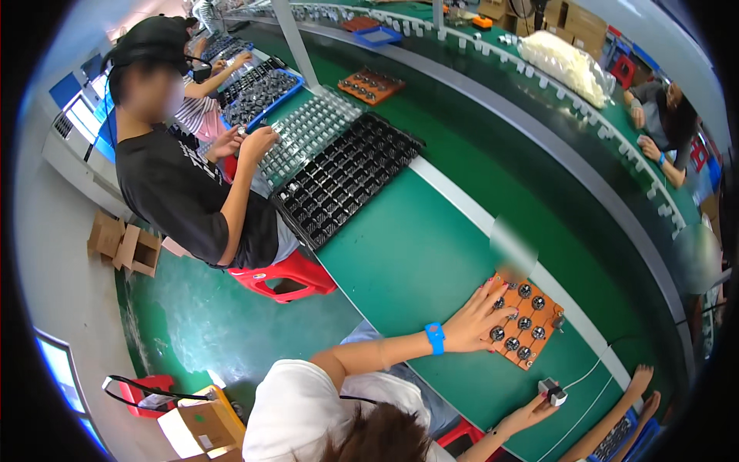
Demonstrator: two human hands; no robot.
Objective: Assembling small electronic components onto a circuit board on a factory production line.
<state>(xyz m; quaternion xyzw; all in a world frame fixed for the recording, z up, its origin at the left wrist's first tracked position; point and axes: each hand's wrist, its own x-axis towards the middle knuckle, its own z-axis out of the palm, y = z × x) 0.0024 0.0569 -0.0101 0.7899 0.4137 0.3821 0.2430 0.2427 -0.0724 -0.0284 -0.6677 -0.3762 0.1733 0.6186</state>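
- Left hand (pixel 469 323), with a blue band at the wrist, lies flat with fingers spread wide on the near edge of an orange tray (pixel 551 333). It grips nothing and seems to press the tray down so it cannot slide.
- Right hand (pixel 530 413) reaches a small grey-and-white box (pixel 552 391) on a white cable (pixel 585 375). Its fingertips touch the box, but I cannot tell whether they grip it.
- The tray sits on the green surface (pixel 416 254), just beyond the box, its round metal parts (pixel 524 323) standing in rows within easy reach.
- Another person's hands (pixel 643 383) rest on the surface to the right, apart from the tray.
- Further along, a co-worker in a black shirt (pixel 185 192) on a red stool (pixel 285 273) handles a small part beside a black tray (pixel 346 177) and a clear tray (pixel 308 127).
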